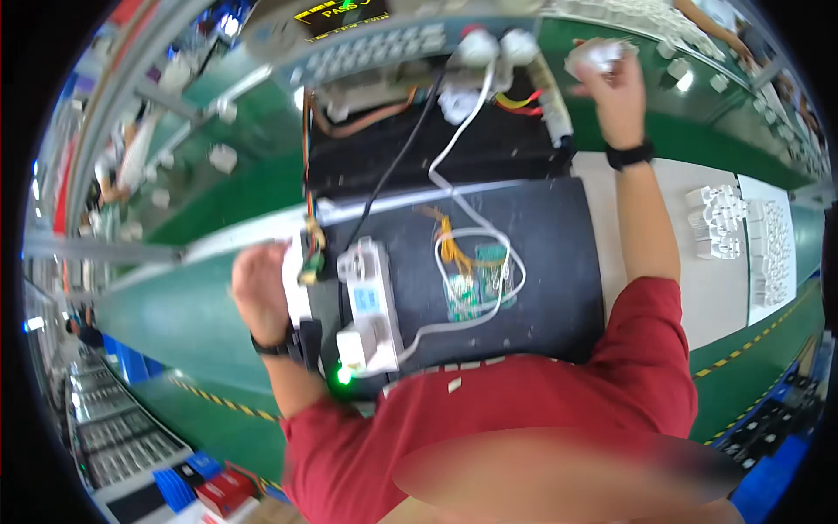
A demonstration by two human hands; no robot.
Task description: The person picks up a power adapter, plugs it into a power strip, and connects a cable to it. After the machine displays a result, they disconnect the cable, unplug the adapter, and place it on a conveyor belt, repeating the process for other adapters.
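My right hand (616, 94) is raised at the upper right, its fingers closed on a small, glossy white plastic piece (602, 58) that is blurred by motion. At the left edge of the black mat is my left hand (260, 281); motion smears its fingers, and I cannot make out anything in them. Close beside it is a small circuit board with wires (312, 259). A white power strip (370, 297) lies on the mat with a white plug adapter (356, 346) at its near end, next to a glowing green light (345, 375).
A tester with a lit display (345, 17) stands at the back, white plugs (478, 45) in its front. Green circuit boards (467, 295) lie under a looped white cable (522, 262) on the black mat (559, 227). Rows of white plastic parts (717, 223) stand at right. Other people work beyond.
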